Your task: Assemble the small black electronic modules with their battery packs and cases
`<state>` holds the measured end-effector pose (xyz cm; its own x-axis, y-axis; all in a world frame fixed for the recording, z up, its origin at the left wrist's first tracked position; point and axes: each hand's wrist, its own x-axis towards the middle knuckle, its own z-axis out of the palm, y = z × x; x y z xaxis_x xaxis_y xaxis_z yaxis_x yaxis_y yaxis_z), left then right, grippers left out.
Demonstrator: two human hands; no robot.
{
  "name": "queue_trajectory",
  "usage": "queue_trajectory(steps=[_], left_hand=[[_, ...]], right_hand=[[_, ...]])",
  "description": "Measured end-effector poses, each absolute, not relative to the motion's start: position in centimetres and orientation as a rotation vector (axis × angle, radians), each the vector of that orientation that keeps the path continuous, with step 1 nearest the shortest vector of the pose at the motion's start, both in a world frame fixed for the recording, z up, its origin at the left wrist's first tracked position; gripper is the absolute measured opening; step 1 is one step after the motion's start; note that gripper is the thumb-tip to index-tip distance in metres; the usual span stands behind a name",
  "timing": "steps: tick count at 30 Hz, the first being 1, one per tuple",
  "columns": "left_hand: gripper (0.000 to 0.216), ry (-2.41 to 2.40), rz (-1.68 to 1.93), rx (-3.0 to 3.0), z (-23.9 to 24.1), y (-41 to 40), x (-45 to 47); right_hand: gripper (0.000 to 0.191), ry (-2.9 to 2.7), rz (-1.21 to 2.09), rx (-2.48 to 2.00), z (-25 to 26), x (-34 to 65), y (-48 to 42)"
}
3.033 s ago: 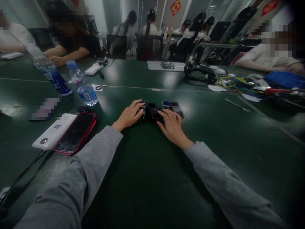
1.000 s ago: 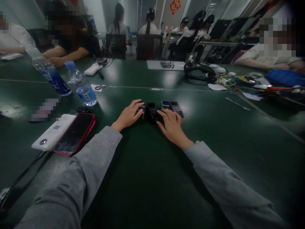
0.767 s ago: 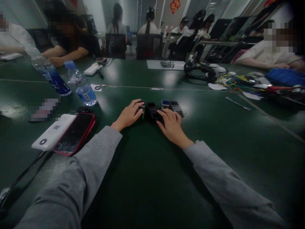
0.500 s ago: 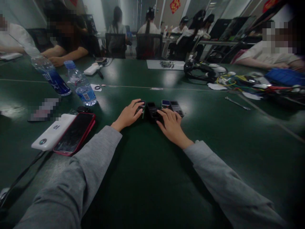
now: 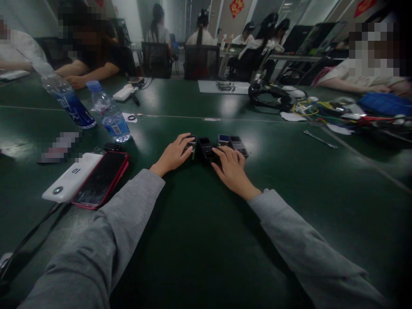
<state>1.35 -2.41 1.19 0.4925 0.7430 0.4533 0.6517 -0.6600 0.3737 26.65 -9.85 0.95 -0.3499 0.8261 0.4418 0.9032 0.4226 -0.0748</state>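
Note:
Several small dark handheld devices with little screens lie side by side on the green table. My left hand rests flat on the leftmost device, fingers stretched out. My right hand lies flat over the near ends of the middle ones, fingers spread, next to a device with a blue screen and a grey one. Neither hand grips anything. Both arms wear grey sleeves.
A red-cased phone and a white power bank lie at the left, with two water bottles behind. Cables, headphones and a metal tool clutter the right. Other people sit around the table.
Nothing has changed with my hands or the devices. Only the view shifts slightly and people in the background move a little.

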Motion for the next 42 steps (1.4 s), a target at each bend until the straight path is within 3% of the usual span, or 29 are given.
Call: queue_trajectory(steps=[42], left_hand=[[0.047,1.204,0.912,2.594,1.22,-2.43,1.42]], right_hand=[[0.045,-2.253,-0.258,-1.472,0.93,26.48,-9.88]])
